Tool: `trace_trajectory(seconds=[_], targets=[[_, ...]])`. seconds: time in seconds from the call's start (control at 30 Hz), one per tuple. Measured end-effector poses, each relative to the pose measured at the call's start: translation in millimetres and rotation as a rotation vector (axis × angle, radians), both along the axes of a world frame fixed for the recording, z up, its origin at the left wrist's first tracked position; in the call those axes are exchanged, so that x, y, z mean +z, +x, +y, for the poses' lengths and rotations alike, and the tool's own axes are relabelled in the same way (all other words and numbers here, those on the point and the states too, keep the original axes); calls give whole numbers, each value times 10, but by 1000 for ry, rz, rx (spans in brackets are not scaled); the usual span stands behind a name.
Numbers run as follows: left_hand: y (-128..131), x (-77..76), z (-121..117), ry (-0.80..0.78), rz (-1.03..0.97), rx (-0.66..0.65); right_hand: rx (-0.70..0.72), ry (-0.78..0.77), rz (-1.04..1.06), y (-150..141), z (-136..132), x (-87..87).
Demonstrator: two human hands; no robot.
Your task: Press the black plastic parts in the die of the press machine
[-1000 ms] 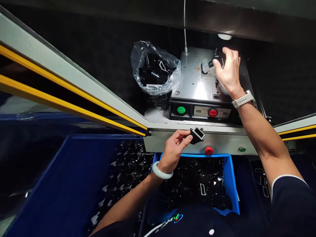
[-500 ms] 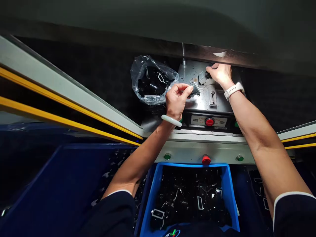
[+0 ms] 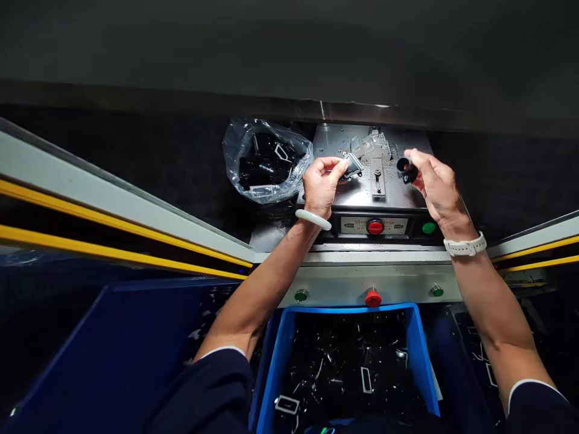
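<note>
L hand (image 3: 321, 187): fingers (image 3: 337, 164) narrow, pinching black rect. frame (image 3: 351, 166) above steel plate (image 3: 330, 141), just beside clamp fixture (image 3: 375, 146). R hand (image 3: 436, 184): fingers narrow on black round part (image 3: 407, 169), over plate's R side. Caution: loose pinch may drop either part onto plate or into fixture; machine cycling w/ hands this close risks crushed fingers.

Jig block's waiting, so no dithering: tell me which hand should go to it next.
Left, probably: the left hand holds a black plastic frame right beside the metal jig block, while the right hand sits farther off, pinching a round black part.
</note>
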State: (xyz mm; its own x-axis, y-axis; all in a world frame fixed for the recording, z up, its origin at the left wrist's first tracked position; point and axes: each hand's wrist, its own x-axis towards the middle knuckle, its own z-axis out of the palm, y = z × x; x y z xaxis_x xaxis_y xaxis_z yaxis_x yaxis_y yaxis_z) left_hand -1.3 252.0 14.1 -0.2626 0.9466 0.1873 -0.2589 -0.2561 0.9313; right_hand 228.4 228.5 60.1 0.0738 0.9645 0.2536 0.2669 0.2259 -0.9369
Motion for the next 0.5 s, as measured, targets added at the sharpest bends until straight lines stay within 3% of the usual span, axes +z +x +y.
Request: trace_trajectory(seconds=[0.17,0.33,0.5], targets=[[31,-32,-18,2,24,-7,45,-134,108,99,-526,-133],[41,-29,-46,-30,34,-23,14,-160,-74,330,-1055,-183],[60,-17,-63,-51,11,-40,-168,-266,-320,854,-1872,-254]])
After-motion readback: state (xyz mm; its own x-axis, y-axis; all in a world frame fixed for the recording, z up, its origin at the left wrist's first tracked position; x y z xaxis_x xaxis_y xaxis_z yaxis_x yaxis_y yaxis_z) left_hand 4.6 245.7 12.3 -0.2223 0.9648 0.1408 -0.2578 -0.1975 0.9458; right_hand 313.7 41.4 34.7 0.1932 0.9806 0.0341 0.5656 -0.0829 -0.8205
